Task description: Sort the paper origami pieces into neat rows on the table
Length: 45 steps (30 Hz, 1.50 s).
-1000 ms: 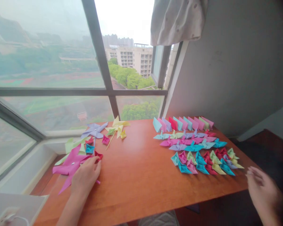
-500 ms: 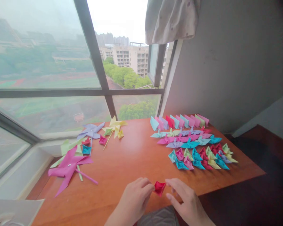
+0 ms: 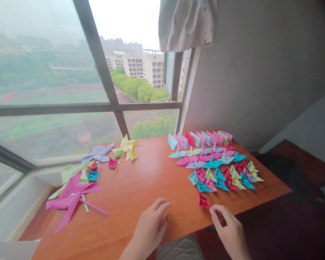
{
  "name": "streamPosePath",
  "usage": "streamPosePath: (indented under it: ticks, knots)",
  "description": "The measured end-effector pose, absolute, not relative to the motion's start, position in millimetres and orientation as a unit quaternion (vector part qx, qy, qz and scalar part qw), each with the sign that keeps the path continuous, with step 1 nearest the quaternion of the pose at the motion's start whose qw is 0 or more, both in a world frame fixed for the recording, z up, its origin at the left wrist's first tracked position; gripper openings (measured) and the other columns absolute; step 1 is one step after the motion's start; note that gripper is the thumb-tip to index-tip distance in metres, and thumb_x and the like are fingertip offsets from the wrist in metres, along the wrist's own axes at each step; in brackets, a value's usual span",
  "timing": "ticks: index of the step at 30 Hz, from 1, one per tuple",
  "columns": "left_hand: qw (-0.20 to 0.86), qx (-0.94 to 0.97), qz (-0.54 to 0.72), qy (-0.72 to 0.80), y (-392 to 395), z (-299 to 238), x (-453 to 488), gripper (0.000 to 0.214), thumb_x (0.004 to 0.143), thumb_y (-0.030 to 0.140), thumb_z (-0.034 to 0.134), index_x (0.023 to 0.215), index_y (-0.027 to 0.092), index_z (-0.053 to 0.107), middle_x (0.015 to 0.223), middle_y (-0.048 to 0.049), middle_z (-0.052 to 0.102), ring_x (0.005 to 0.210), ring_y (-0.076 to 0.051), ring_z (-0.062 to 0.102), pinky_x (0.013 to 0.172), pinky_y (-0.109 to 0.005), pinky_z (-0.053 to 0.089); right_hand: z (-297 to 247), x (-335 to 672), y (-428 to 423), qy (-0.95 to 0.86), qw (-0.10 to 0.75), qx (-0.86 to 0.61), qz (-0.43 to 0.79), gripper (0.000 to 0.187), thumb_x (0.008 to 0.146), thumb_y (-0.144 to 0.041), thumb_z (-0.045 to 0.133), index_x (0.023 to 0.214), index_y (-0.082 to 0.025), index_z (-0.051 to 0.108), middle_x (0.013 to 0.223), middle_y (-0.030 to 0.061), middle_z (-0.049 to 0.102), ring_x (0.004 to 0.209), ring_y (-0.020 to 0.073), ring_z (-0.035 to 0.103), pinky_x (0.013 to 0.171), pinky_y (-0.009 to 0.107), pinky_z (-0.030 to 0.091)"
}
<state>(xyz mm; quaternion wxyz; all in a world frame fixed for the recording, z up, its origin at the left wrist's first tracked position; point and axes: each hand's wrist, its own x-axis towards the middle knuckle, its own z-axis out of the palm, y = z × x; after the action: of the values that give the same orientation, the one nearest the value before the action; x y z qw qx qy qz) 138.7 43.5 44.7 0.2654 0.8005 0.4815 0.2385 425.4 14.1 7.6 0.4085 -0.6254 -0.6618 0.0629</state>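
A small red folded paper boat (image 3: 203, 200) is pinched at its near end between the thumb and fingers of my right hand (image 3: 227, 225), close to the table's front edge. My left hand (image 3: 151, 224) holds nothing; its fingers are curved and a little apart above the wooden table (image 3: 157, 177). Just beyond the red boat stand rows of paper boats (image 3: 221, 179) in blue, pink, green, red and yellow. Behind them lie rows of folded paper cranes (image 3: 211, 163), and farther back a line of folded paper pieces (image 3: 199, 139) stands upright.
On the left lie paper pinwheels, among them a magenta one (image 3: 72, 196), a purple one (image 3: 99, 153) and a yellow one (image 3: 127, 146). A blue paper boat (image 3: 93, 175) and a pink one (image 3: 113, 163) sit among them. Windows and a grey wall (image 3: 254, 72) border the table.
The red boat has passed from my left hand to my right and moved right, towards the boat rows. My left hand has let go. The view has shifted slightly right.
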Motion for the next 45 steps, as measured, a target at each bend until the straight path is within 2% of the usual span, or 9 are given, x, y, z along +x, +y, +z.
streamPosePath:
  ticks: [5, 17, 24, 29, 33, 38, 42, 45]
  knots:
    - [0.273, 0.774, 0.243, 0.517, 45, 42, 119, 0.038, 0.083, 0.006, 0.044, 0.111, 0.025, 0.061, 0.111, -0.0057, 0.067, 0.094, -0.017, 0.068, 0.082, -0.026, 0.054, -4, 430, 19, -0.628, 0.389, -0.671, 0.059, 0.032, 0.094, -0.048, 0.051, 0.083, -0.021, 0.066, 0.074, 0.0029, 0.07, 0.055, 0.0128, 0.063, 0.054, 0.02, 0.051]
    - [0.251, 0.759, 0.251, 0.546, 51, 44, 107, 0.028, 0.088, 0.014, 0.044, 0.103, 0.025, 0.064, 0.105, -0.0054, 0.069, 0.083, -0.017, 0.068, 0.077, -0.026, 0.054, -11, 432, 21, -0.622, 0.357, -0.697, 0.022, 0.04, 0.093, -0.056, 0.047, 0.085, -0.022, 0.066, 0.073, 0.0038, 0.07, 0.055, 0.0144, 0.064, 0.054, 0.023, 0.051]
    - [0.122, 0.707, 0.23, 0.657, 79, 57, 64, 0.03, 0.09, 0.026, 0.046, 0.112, 0.023, 0.066, 0.111, -0.005, 0.07, 0.072, -0.016, 0.067, 0.073, -0.029, 0.053, -15, 437, 16, -0.613, 0.36, -0.703, 0.03, 0.048, 0.088, -0.063, 0.051, 0.096, -0.019, 0.067, 0.074, 0.0063, 0.07, 0.056, 0.0157, 0.064, 0.052, 0.023, 0.053]
    - [-0.029, 0.611, 0.148, 0.777, 124, 76, 14, 0.037, 0.095, 0.034, 0.039, 0.119, 0.018, 0.063, 0.118, -0.0111, 0.067, 0.093, -0.024, 0.069, 0.07, -0.03, 0.05, -1, 444, 16, -0.595, 0.363, -0.717, 0.019, 0.057, 0.087, -0.068, 0.048, 0.102, -0.017, 0.067, 0.077, 0.0072, 0.071, 0.052, 0.0146, 0.061, 0.051, 0.024, 0.052]
    - [-0.046, 0.597, 0.122, 0.791, 157, 78, -8, 0.037, 0.095, 0.036, 0.038, 0.109, 0.015, 0.065, 0.109, -0.0143, 0.07, 0.093, -0.027, 0.068, 0.071, -0.031, 0.048, 8, 443, 19, -0.588, 0.385, -0.712, 0.01, 0.06, 0.087, -0.07, 0.046, 0.101, -0.016, 0.069, 0.072, 0.0075, 0.07, 0.049, 0.0141, 0.059, 0.05, 0.024, 0.052]
    - [-0.043, 0.602, 0.105, 0.79, 168, 77, -15, 0.031, 0.093, 0.028, 0.038, 0.089, 0.016, 0.067, 0.091, -0.0124, 0.071, 0.082, -0.024, 0.068, 0.067, -0.029, 0.046, 8, 442, 21, -0.611, 0.388, -0.69, 0.01, 0.05, 0.088, -0.062, 0.052, 0.1, -0.017, 0.07, 0.072, 0.0062, 0.07, 0.048, 0.0132, 0.06, 0.048, 0.022, 0.052]
    - [-0.038, 0.628, 0.124, 0.768, 148, 83, -1, 0.027, 0.095, 0.027, 0.04, 0.1, 0.021, 0.065, 0.104, -0.0081, 0.071, 0.091, -0.022, 0.067, 0.07, -0.027, 0.046, 12, 430, 21, -0.645, 0.404, -0.648, 0.032, 0.036, 0.09, -0.051, 0.056, 0.101, -0.02, 0.07, 0.077, 0.0051, 0.073, 0.053, 0.0128, 0.064, 0.049, 0.019, 0.053]
    - [0.027, 0.725, 0.139, 0.674, 121, 84, 35, 0.024, 0.096, 0.025, 0.041, 0.098, 0.024, 0.065, 0.098, -0.0037, 0.07, 0.087, -0.018, 0.066, 0.072, -0.025, 0.047, 20, 407, 22, -0.68, 0.417, -0.599, 0.071, 0.029, 0.092, -0.043, 0.055, 0.107, -0.021, 0.067, 0.085, 0.0054, 0.074, 0.063, 0.0137, 0.069, 0.056, 0.018, 0.056]
